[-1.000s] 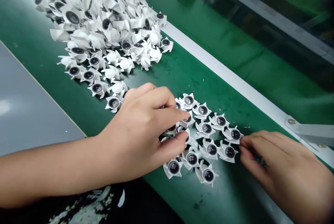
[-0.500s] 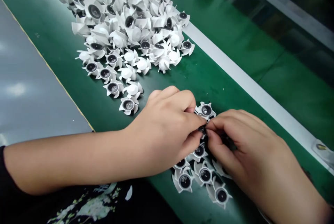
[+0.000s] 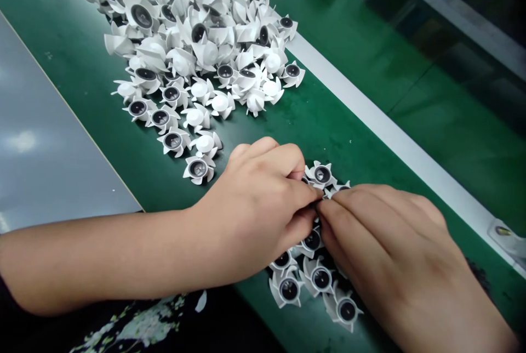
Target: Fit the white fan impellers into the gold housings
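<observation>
Fans (image 3: 322, 278) are sitting arranged apart from the heap (image 3: 205, 52), itself lying unarranged. Left hand (image 3: 263, 205) and right hand (image 3: 386, 238) are nearly meeting, fingers curled, grip undeterminable.

Fan impellers (image 3: 198, 168) in two groups on the tabletop (image 3: 255, 131)
A heap (image 3: 181, 61) lies farther off, to the left; a smaller cluster (image 3: 290, 289) lies nearer, partly covered by the left hand (image 3: 258, 199) and right hand (image 3: 386, 243), fingertips close together. Beyond both groups runs a rail (image 3: 361, 96).
</observation>
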### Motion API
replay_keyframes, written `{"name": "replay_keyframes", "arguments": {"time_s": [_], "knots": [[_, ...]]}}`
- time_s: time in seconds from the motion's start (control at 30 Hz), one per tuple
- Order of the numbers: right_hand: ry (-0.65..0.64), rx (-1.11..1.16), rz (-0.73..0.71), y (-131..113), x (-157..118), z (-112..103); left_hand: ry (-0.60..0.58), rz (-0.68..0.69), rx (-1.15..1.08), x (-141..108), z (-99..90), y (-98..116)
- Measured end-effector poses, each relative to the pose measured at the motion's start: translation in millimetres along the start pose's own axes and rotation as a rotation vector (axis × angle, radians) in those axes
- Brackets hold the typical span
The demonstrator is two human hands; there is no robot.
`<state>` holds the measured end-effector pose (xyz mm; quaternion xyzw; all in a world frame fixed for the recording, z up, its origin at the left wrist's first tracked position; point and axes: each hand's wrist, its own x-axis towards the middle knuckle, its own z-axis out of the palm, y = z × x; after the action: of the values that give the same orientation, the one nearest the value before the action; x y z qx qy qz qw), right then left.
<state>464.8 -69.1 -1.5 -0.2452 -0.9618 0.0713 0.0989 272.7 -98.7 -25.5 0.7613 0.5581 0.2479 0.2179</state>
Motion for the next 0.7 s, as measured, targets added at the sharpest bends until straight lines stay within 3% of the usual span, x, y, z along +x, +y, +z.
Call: {"name": "replay_keyframes", "arguments": {"time_s": [0.13, 0.37, 0.5, 0.7], "knots": [[-0.012, -0.028, -0.026, -2, -25, -11, -0.008, 0.021, 0.009, 0, -0.5, -1], [0.087, -0.195, 0.295, 54, -118, -33, -0.012, 0.059, 0.034, 0, -1.7, -2], [0.057, -0.130, 0.453, 49, -119, -26, 0.007, 0.098, 0.072, 0, -0.6, -3], [0.018, 0.000, 0.453, 32, -109, -23, 0.047, 0.134, 0.088, 2, 1.6, -7]]}}
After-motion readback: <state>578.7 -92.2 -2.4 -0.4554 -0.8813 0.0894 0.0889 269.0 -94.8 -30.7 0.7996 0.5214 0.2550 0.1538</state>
